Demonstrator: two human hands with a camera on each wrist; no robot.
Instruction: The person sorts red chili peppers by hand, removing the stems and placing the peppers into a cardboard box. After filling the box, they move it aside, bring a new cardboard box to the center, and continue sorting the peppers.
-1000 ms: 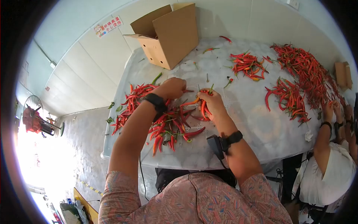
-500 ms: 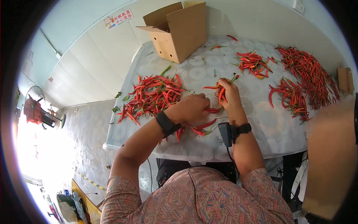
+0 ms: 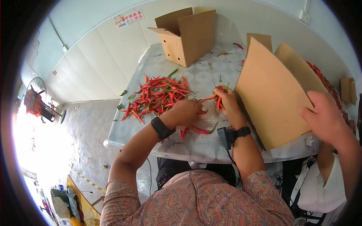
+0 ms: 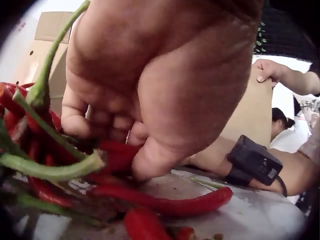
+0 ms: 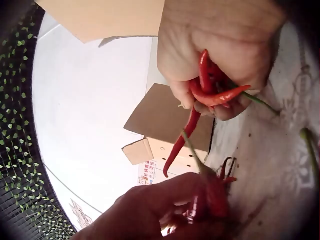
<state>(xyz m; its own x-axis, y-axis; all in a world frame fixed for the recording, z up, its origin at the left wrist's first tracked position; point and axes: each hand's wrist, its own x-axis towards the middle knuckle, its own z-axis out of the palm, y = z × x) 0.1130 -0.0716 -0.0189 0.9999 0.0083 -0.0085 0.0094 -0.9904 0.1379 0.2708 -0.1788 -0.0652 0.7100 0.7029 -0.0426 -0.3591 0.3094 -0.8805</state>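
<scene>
A small bunch of slender, glossy red and orange chillies (image 5: 212,92) sticks out of the person's right hand (image 3: 229,100), whose fingers are curled round it above the bench. Just beside it, low over the bench, the left hand (image 3: 186,112) pinches a red chilli (image 4: 117,154) between thumb and fingers. Near the left hand, towards the front edge, lies a curved red chilli with a green stem (image 3: 202,130). A broad heap of red chillies with green stems (image 3: 158,95) spreads to the left of both hands on the pale, plastic-covered bench (image 3: 177,150).

Beyond the heap, at the back, stands a brown cardboard box with raised flaps (image 3: 198,37). To the right, another person's hand (image 3: 325,116) grips the edge of a large, tilted brown cardboard box (image 3: 273,98), which partly hides a dark red chilli pile (image 3: 327,84). A white sign with red characters (image 3: 129,19) is on the wall behind.
</scene>
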